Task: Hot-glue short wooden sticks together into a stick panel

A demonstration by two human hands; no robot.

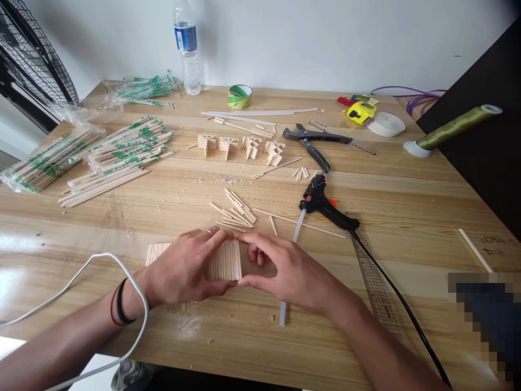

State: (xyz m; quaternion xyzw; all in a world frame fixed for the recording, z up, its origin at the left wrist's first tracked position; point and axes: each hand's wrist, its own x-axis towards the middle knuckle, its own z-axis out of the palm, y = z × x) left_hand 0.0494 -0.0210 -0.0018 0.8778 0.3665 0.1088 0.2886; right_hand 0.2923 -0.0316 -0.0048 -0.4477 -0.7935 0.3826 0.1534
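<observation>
A flat panel of short wooden sticks (224,262), set side by side, lies on the table in front of me. My left hand (181,266) spans it from above, thumb on the near edge and fingers along the far edge, covering its middle. At the panel's right end, my right hand (291,266) grips the last stick, thumb at the near corner and index finger at the far one. Just beyond the hands is a loose pile of cut sticks (236,210). A black glue gun (325,203) lies to the right, a clear glue stick (299,225) protruding from it.
Several small stick assemblies (228,145) stand farther back, near black cutters (313,142). Bundled wooden sticks (126,146) lie left. A water bottle (189,54) and tape roll (240,98) stand behind. A white cable (138,293) crosses my left forearm; a clear ruler (376,282) lies right.
</observation>
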